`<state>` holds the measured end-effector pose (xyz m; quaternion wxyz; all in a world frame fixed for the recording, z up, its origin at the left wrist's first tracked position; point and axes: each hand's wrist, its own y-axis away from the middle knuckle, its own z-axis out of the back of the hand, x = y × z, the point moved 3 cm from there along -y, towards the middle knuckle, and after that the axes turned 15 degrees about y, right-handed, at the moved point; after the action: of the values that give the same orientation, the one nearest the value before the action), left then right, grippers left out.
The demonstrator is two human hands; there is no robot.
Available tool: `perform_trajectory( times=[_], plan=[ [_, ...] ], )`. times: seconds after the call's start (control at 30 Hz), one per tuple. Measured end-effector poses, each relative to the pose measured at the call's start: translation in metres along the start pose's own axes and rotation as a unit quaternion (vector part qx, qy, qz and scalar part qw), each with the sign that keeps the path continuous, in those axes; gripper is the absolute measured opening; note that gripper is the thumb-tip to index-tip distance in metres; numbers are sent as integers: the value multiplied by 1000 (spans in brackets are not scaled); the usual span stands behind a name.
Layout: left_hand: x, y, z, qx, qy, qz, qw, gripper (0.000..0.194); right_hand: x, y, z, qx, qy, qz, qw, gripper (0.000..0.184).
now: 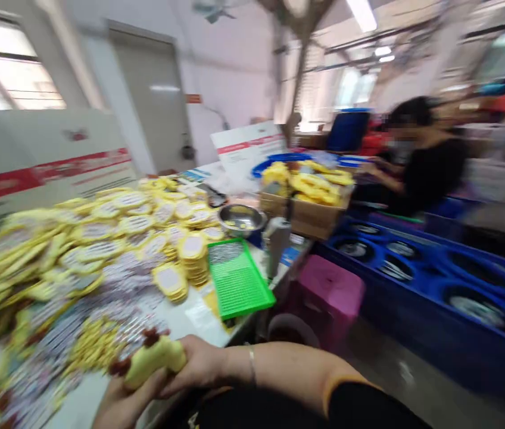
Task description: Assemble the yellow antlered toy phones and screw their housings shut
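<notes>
Both my hands hold a yellow plush piece with dark brown tufts [156,359] low over the near edge of the table. My left hand [130,399] grips it from below and the left, with the thumb along its side. Around its right end my right hand [201,363] is closed. The picture is blurred, so finer detail of the piece cannot be made out. Just beyond the hands lie a heap of small yellow pieces [94,344] and many small shiny pieces [62,342].
A large pile of yellow oval pieces [96,232] covers the table's left. Beyond my hands are a green tray [243,286], a metal bowl [241,220] and a carton [315,217] of yellow pieces. A pink stool [330,289] and blue bins [413,262] stand right, near another person [431,155].
</notes>
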<state>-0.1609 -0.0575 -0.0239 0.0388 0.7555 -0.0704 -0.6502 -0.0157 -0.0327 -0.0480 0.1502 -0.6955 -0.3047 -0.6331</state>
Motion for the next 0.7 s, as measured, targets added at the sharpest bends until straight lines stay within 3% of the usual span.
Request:
perform_trajectory(
  times=[0.1,0.2,0.3,0.37,0.43,0.5,0.53,0.6,0.7],
  plan=[
    [-15,33,-17,-31,52,-12,998,53,-7,16,-20,100,1,24,995,79],
    [-29,50,1,-78,139,-40,986,61,-1,26,-21,142,60,69,986,92],
    [-38,89,53,-154,158,-46,974,60,-3,25,-15,132,142,-23,981,58],
    [-41,132,91,-196,115,-13,974,59,-6,25,-11,109,152,-79,979,49],
    [-44,179,128,-225,-10,71,972,60,-8,24,-9,80,147,-105,980,50],
    [-45,216,164,-242,-199,165,935,57,-10,23,-9,63,143,-119,981,52],
    [-47,227,180,-271,-273,181,905,61,-11,22,-10,61,139,-125,980,52],
    [-45,231,202,-316,-349,198,860,68,-12,19,-13,70,131,-140,979,52],
    [-38,191,208,-321,-393,114,854,62,-15,17,-17,90,135,-154,975,53]
  ],
)
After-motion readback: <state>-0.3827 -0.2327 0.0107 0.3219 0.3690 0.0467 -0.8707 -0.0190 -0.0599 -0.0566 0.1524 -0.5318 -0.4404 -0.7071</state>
